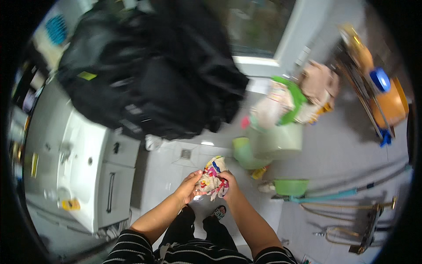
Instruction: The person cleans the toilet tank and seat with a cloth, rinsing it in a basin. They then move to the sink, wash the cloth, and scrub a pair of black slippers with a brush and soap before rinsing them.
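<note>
Cloth [214,178], light with multicoloured patterning, is held bunched above the tiled floor [160,171]. Left hand [190,187] grips its left side, thumb on top; right hand [231,185] closes on its right side. The two-sided hold presumably keeps the limp fabric gathered, as a single grip could let folds drop. Pale bucket [281,143] stands ahead, to the right; garments [281,101] are heaped at its top, probably because they exceed its capacity.
</note>
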Demonstrator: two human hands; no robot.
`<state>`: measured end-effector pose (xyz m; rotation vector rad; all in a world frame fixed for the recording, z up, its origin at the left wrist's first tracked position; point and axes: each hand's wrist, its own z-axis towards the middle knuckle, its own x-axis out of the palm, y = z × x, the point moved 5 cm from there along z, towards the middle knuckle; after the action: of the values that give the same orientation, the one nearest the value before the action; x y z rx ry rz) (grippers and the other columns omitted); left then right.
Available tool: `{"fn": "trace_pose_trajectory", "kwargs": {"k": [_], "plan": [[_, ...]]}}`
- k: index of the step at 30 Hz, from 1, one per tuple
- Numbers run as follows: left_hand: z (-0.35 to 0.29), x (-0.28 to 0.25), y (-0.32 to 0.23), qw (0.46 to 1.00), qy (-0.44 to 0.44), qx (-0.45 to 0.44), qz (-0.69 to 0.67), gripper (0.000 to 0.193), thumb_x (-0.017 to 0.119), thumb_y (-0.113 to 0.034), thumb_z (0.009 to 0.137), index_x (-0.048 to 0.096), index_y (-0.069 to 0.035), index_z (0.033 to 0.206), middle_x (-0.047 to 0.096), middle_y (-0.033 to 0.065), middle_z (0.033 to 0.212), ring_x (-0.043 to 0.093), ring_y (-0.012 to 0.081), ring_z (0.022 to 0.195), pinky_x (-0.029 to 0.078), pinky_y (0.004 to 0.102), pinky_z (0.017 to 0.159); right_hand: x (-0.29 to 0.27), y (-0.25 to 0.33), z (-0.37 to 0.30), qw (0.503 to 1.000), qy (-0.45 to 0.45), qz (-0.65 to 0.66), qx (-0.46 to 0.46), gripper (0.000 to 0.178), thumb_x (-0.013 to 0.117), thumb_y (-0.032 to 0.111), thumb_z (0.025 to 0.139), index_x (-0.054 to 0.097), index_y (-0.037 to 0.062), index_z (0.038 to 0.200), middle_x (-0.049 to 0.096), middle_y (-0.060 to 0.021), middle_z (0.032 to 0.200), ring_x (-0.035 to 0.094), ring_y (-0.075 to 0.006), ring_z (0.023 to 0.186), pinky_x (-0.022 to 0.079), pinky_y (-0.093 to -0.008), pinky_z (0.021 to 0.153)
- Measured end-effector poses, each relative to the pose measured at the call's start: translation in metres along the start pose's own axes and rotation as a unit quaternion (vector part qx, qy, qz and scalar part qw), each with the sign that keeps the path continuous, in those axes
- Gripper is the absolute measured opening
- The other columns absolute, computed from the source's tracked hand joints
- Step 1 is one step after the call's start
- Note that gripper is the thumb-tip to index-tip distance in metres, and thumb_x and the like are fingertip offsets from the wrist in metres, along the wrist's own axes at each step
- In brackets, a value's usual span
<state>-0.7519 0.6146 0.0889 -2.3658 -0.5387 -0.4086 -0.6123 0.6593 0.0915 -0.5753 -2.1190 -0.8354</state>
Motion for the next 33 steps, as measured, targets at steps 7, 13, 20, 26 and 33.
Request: {"fn": "trace_pose_trajectory", "kwargs": {"k": [7, 13, 20, 26, 33], "plan": [[-0.125, -0.174, -0.101, 0.968, -0.057, 0.207, -0.132, 0.027, 0.059, -0.012, 0.09, 0.057, 0.002, 0.112, 0.066, 0.0136, 0.101, 0.067, 0.0215, 0.089, 0.056, 0.0329, 0.081, 0.178, -0.136, 0.049, 0.975, 0.103, -0.104, 0.166, 0.038, 0.063, 0.015, 0.084, 0.052, 0.002, 0.117, 0.064, -0.0109, 0.102, 0.064, -0.0221, 0.088, 0.054, -0.0352, 0.074], [-0.24, -0.337, -0.168, 0.895, -0.241, 0.317, -0.202, 0.022, 0.063, -0.016, 0.089, 0.057, -0.001, 0.104, 0.066, 0.0108, 0.094, 0.066, 0.0189, 0.081, 0.056, 0.0322, 0.071, 0.318, -0.274, 0.098, 0.933, 0.213, -0.181, 0.228, 0.044, 0.06, 0.01, 0.083, 0.047, 0.0016, 0.124, 0.059, -0.0131, 0.112, 0.061, -0.0236, 0.1, 0.051, -0.0366, 0.087], [-0.324, -0.489, -0.204, 0.789, -0.352, 0.428, -0.266, 0.02, 0.064, -0.015, 0.087, 0.058, -0.002, 0.101, 0.066, 0.0093, 0.091, 0.065, 0.017, 0.078, 0.054, 0.0291, 0.068, 0.431, -0.385, 0.138, 0.869, 0.32, -0.151, 0.347, 0.048, 0.053, 0.012, 0.08, 0.046, -0.0018, 0.125, 0.059, -0.015, 0.115, 0.059, -0.0249, 0.105, 0.045, -0.0375, 0.095], [-0.333, -0.584, -0.2, 0.748, -0.572, 0.338, 0.0, 0.037, 0.063, -0.026, 0.087, 0.056, -0.001, 0.114, 0.06, 0.0177, 0.109, 0.06, 0.0267, 0.099, 0.049, 0.0373, 0.087, 0.471, -0.454, 0.206, 0.857, 0.261, -0.213, 0.389, 0.044, 0.054, 0.014, 0.081, 0.05, 0.0016, 0.123, 0.06, -0.0126, 0.112, 0.06, -0.0253, 0.102, 0.049, -0.0385, 0.089], [-0.315, -0.643, -0.273, 0.528, -0.645, 0.007, 0.552, 0.059, 0.048, -0.02, 0.089, 0.029, -0.008, 0.144, 0.014, 0.0044, 0.155, 0.003, 0.0329, 0.143, 0.01, 0.0661, 0.106, 0.51, -0.534, 0.287, 0.831, 0.245, -0.271, 0.419, 0.042, 0.045, 0.0, 0.076, 0.052, 0.0013, 0.118, 0.062, -0.0167, 0.102, 0.062, -0.0317, 0.094, 0.052, -0.0442, 0.082]]}}
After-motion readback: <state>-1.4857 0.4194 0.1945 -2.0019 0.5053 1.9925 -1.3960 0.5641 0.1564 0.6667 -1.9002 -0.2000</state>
